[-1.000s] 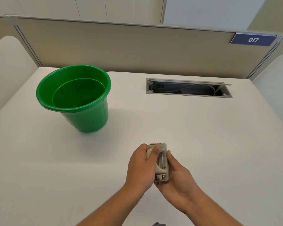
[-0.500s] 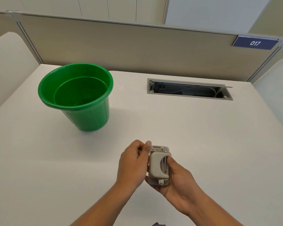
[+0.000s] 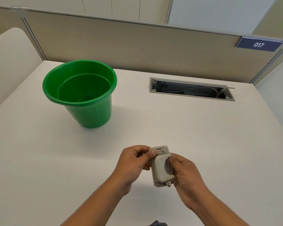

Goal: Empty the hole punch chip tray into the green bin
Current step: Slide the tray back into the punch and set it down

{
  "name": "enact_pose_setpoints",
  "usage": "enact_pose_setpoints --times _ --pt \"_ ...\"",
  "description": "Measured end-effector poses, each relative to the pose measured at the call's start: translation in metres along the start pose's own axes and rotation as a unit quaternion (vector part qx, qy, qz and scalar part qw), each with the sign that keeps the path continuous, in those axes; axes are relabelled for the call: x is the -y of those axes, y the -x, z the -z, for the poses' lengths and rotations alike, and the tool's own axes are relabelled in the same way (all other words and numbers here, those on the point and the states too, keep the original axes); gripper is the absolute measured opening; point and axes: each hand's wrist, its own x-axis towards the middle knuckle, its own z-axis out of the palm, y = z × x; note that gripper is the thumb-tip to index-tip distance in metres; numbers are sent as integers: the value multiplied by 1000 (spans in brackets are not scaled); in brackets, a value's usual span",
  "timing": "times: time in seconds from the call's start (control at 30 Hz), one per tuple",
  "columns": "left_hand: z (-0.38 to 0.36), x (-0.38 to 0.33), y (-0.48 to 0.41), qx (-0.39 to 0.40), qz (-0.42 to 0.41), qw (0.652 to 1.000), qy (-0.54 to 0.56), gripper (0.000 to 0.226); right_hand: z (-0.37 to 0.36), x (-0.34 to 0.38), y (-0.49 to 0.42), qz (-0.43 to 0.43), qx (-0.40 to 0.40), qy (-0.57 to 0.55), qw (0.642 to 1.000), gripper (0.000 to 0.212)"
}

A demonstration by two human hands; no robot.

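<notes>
A small grey hole punch (image 3: 161,167) is held above the white desk near its front edge, handle side facing me. My right hand (image 3: 187,175) wraps its right side from beneath. My left hand (image 3: 134,162) grips its left edge, thumb pressed on the far top corner. The chip tray on its underside is hidden from view. The green bin (image 3: 87,110) stands upright and open on the desk at the far left, well apart from both hands.
A grey cable slot (image 3: 232,99) with its lid open and wires inside is set into the white desk (image 3: 202,136) at the back right. A beige partition with a blue "017" sign (image 3: 258,44) closes off the far edge.
The hole punch has turned from lying edge-on to showing its handle face. My left hand shifted from covering the top to gripping the left edge.
</notes>
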Motion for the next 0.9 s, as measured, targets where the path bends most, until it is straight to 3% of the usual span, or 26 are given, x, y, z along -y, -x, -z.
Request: enact_pose_setpoints --times 0.17,0.47,0.57,0.7,0.9 --pt "3 -2 1 50 36 998 8 18 5 6 -1 7 -12 56 998 27" --pt "5 -6 1 79 14 996 -29 19 19 28 -7 1 59 163 985 24" --pt "1 -3 1 44 25 998 33 16 18 25 -9 -28 83 91 992 36" --pt "0 3 -1 -76 47 991 105 15 18 21 -7 -77 103 -96 987 40" --pt "-1 10 2 -166 47 972 160 17 19 16 -7 -57 127 -173 975 42"
